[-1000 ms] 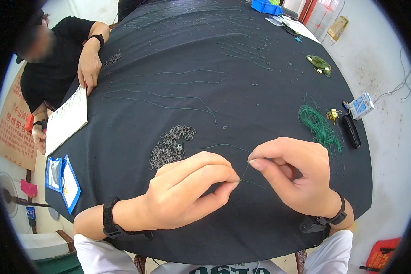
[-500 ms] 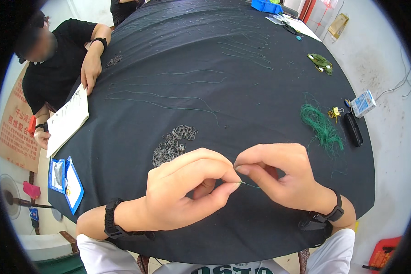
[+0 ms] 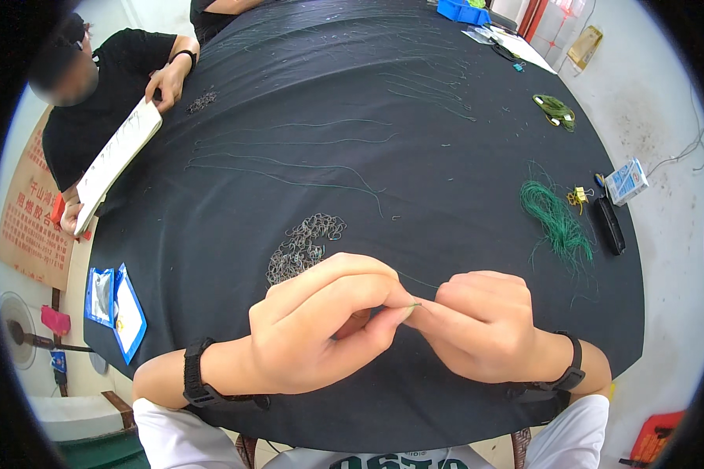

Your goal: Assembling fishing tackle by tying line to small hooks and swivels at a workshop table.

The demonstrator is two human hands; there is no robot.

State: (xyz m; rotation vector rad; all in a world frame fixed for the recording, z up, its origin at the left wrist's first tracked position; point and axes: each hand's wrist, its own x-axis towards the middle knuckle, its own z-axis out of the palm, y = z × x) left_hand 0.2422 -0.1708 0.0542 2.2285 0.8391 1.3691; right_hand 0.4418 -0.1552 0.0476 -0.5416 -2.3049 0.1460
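Note:
My left hand and my right hand meet fingertip to fingertip over the near part of a black cloth-covered table. Between the pinched fingers sits a thin green thread, with a fine strand trailing up and to the right. A pile of small dark metal rings lies just beyond my left hand. A bundle of green threads lies to the right.
Finished green strands lie across the middle of the cloth. A black flat object, a small yellow clip and a white carton sit at the right edge. A person at the left holds a white pad. Blue packets lie at the left edge.
My hands have drawn together until the fingertips touch, and both have shifted slightly toward me. The person at the left has lifted the white pad.

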